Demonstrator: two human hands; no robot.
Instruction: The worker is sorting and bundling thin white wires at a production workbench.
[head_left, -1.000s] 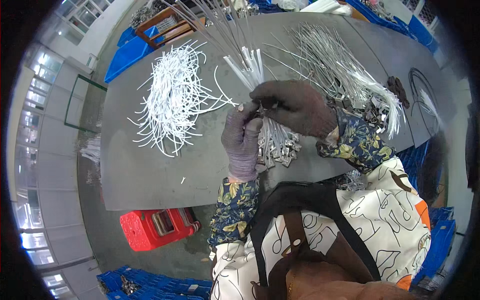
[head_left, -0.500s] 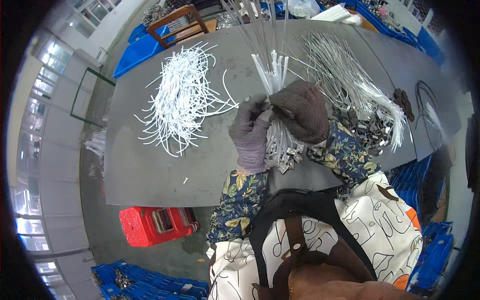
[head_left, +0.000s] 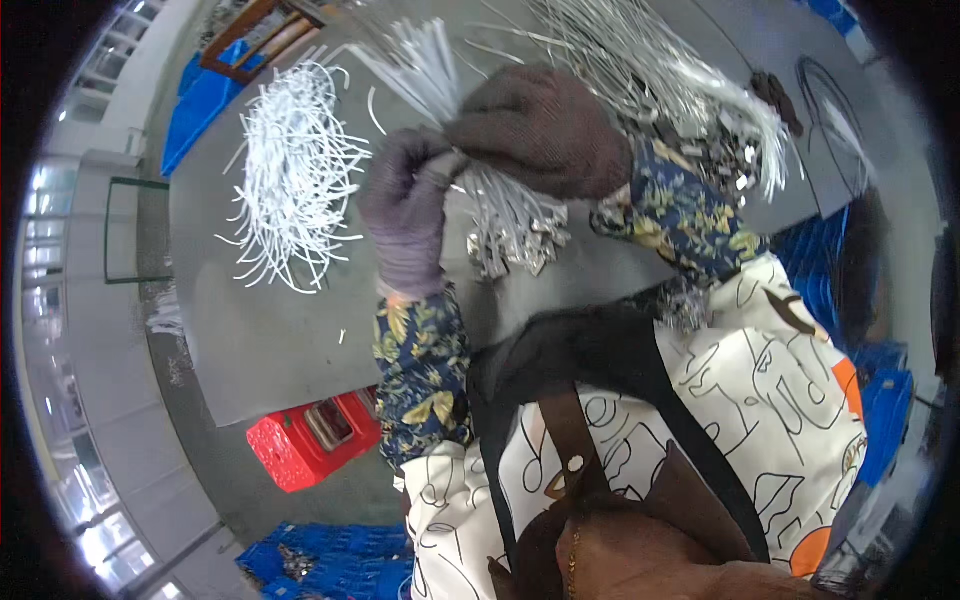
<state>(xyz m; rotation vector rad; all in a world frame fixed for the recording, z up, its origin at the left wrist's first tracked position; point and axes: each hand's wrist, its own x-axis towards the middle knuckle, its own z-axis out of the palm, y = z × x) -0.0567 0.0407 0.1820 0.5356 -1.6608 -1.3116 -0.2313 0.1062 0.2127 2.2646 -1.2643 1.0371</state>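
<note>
My right hand [head_left: 550,130], in a dark brown knitted glove, is wrapped round a bundle of thin wires with white tubes [head_left: 425,75] fanned out at the far end. Small shiny metal pieces [head_left: 515,245] hang at the bundle's near end, close over the grey table. My left hand [head_left: 408,210], in a thin purple-grey glove, is closed at the bundle's left side, its fingertips pinched against it beside the right hand. Exactly what those fingertips grip is partly hidden.
A pile of loose white tubes [head_left: 295,180] lies left on the grey table [head_left: 250,340]. Long wires [head_left: 640,60] and small metal parts [head_left: 725,160] lie at the right. A red stool [head_left: 310,440] stands by the near edge, with blue crates [head_left: 330,560] below.
The whole view has shifted and tilted. Both hands now appear farther left and higher, still at the bundle, which leans more to the left.
</note>
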